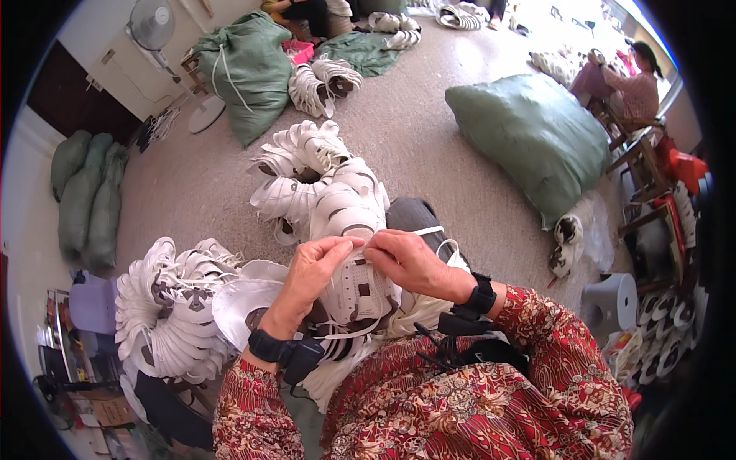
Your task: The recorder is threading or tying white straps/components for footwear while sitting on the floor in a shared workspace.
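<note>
A white shoe upper with rows of eyelets lies on my lap, in front of my body. My left hand is closed in a pinch at its upper end, thumb against forefinger; what lies between the fingertips is too small to make out. Close beside it, my right hand pinches too, its fingertips almost meeting the left ones. A white shoelace curves out beside the right hand and appears to run into its grip. Beyond the fingers a nested row of white shoe uppers stretches away and curls left.
More nested uppers sit to my left. A large green sack lies at right; another green sack stands far left near a fan. A grey stool stands at right. Another person sits at far right.
</note>
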Motion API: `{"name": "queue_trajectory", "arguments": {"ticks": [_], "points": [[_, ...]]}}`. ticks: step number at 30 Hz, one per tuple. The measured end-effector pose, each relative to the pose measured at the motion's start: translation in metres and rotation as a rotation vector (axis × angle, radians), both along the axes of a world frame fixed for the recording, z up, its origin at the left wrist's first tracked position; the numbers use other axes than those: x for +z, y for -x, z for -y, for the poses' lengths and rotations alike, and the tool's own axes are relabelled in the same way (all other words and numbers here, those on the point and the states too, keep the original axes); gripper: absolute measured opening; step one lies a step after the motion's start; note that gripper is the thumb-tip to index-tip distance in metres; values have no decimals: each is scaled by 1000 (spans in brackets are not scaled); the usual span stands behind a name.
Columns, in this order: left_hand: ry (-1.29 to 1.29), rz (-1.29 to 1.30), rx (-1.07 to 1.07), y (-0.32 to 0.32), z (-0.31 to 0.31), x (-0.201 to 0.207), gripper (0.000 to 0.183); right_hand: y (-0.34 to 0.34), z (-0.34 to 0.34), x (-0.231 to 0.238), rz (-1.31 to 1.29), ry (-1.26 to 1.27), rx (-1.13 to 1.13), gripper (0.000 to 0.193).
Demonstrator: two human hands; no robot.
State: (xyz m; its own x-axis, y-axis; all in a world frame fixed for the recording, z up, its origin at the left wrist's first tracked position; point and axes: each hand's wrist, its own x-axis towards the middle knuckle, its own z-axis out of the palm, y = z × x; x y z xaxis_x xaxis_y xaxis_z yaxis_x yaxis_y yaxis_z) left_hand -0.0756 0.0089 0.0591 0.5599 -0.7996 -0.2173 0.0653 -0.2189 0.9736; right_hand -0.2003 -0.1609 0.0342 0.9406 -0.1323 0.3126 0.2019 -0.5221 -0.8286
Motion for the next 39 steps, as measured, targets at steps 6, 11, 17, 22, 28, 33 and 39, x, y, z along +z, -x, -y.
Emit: {"name": "queue_trajectory", "arguments": {"ticks": [6, 11, 17, 22, 28, 33, 39], "points": [[-29, -44, 77, -5, -7, 1, 57, -11, -16, 22, 106, 463, 90, 29], [14, 377, 200, -3, -18, -6, 36, -21, -25, 18, 87, 660, 115, 12], [-79, 1300, 108, 51, -50, 21, 13, -40, -29, 40, 250, 430, 63, 9], [97, 1508, -70, 53, -40, 10, 19, -55, -63, 119, 413, 21, 203, 9], [-169, 1705, -42, 32, -39, 18, 11, -24, -42, 69, 273, 10, 41, 14], [211, 675, 65, 45, -62, 101, 14, 0, -27, 13, 261, 219, 94, 18], [325, 562, 16, 81, -42, 112, 15, -12, -21, 11, 276, 128, -15, 10]]}}
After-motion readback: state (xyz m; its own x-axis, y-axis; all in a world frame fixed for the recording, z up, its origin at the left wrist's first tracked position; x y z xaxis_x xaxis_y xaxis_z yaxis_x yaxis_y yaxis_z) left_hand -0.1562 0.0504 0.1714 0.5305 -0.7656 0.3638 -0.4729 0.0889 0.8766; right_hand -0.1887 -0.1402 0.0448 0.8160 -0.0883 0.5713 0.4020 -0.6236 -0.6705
